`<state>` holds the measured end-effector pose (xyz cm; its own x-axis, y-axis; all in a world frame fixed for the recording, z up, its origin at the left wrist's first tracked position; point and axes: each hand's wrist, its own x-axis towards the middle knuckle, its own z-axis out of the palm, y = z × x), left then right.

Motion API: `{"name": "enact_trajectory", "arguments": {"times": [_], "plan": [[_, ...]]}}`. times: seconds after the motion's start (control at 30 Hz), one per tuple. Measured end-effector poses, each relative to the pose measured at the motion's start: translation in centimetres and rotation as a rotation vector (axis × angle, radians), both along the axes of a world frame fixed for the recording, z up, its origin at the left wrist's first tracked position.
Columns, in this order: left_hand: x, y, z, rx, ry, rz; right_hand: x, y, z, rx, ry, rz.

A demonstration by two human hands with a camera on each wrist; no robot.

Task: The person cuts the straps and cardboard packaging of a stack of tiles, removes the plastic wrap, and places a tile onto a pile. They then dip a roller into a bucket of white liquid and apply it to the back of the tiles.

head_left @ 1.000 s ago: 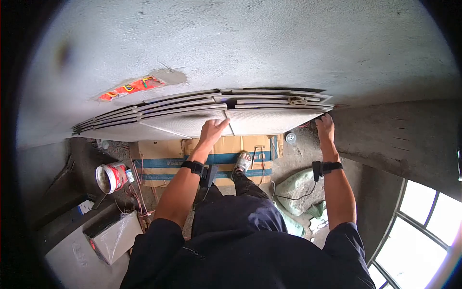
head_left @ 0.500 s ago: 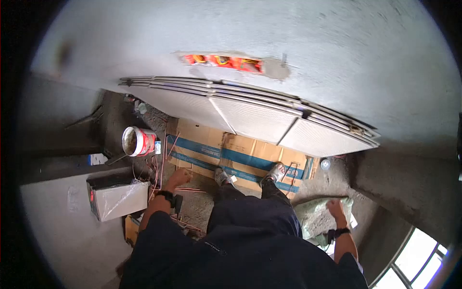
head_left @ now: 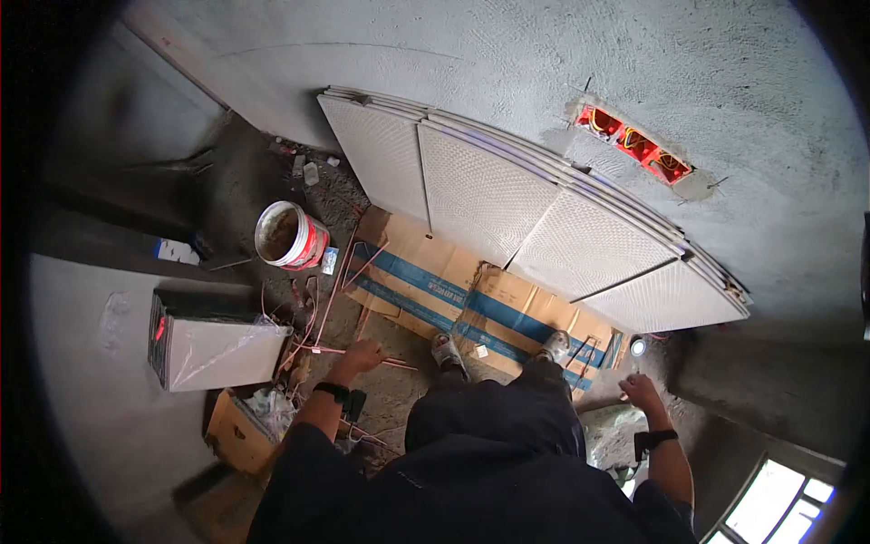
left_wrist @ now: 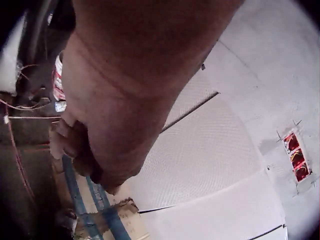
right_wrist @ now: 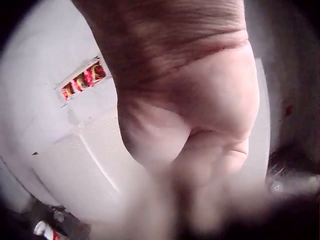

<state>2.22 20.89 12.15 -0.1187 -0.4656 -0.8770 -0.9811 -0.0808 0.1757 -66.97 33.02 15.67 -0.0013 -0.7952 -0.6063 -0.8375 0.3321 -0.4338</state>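
My left hand hangs in the air at the left, its fingers loosely curled around nothing. At the right, over the floor by a pale sack, hangs my right hand, also relaxed and holding nothing. Large pale tiles with a textured face lean in stacks against the grey wall ahead, apart from both hands. In the left wrist view the tiles show beyond the left hand. Blurred fingertips hide part of the right wrist view, where the tiles stand behind the right hand.
Flattened cardboard lies under my feet before the tiles. A dirty bucket, reddish pipes, a wrapped stack and a cardboard box stand or lie at the left. Red socket boxes sit in the wall.
Both hands came away from the tiles and dropped back beside my body. The view swung left, so the socket boxes moved to the right in it. The tiles still lean there.
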Motion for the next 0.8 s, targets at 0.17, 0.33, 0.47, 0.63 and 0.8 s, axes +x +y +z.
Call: {"name": "enact_trajectory", "arguments": {"times": [0.17,0.33,0.47,0.63,0.8], "plan": [[5.9,0.6,1.6,-0.023,0.253,0.289,10.5,-3.6,-1.0,-0.11,0.032,0.411],[9.3,1.0,3.7,-0.096,0.264,0.116,19.3,-9.1,1.3,0.149,-0.083,0.098],[14.7,1.7,2.6,-0.275,0.127,-0.024,23.2,-11.7,-4.5,0.169,-0.024,0.338],[22.2,-1.2,2.0,-0.126,0.117,0.221,30.0,-12.7,-2.2,0.083,-0.192,0.134],[28.9,-9.7,-2.8,-0.046,0.325,0.039,36.7,-5.7,-2.9,-0.009,-0.196,-0.376]]}}
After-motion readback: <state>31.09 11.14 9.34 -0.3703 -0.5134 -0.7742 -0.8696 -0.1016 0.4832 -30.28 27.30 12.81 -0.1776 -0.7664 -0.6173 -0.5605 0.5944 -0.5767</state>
